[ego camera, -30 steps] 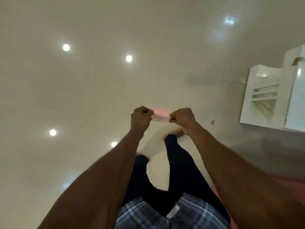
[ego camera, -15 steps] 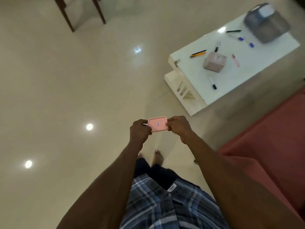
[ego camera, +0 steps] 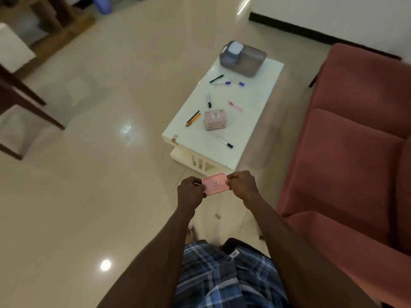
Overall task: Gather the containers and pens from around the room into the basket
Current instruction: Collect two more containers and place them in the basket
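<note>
Head view: pink container (ego camera: 215,183) pinched at short ends by left hand (ego camera: 190,192), right hand (ego camera: 242,185); fingers clamped. Judged light, stiff plastic; end grip advised.

The left hand (ego camera: 191,192) and right hand (ego camera: 242,187) cover both ends of the pink container (ego camera: 215,183). Its label is too small to read. Beyond the hands, the blue container (ego camera: 234,52) hides part of the basket (ego camera: 251,61).

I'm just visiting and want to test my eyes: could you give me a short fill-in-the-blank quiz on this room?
1. Both hands hold a flat ___ lid.
2. The gray basket stands on the white ___.
3. The basket already holds a pale ___ container.
4. The sofa is on the person's ___ side.

Missing words: pink; table; blue; right
</note>
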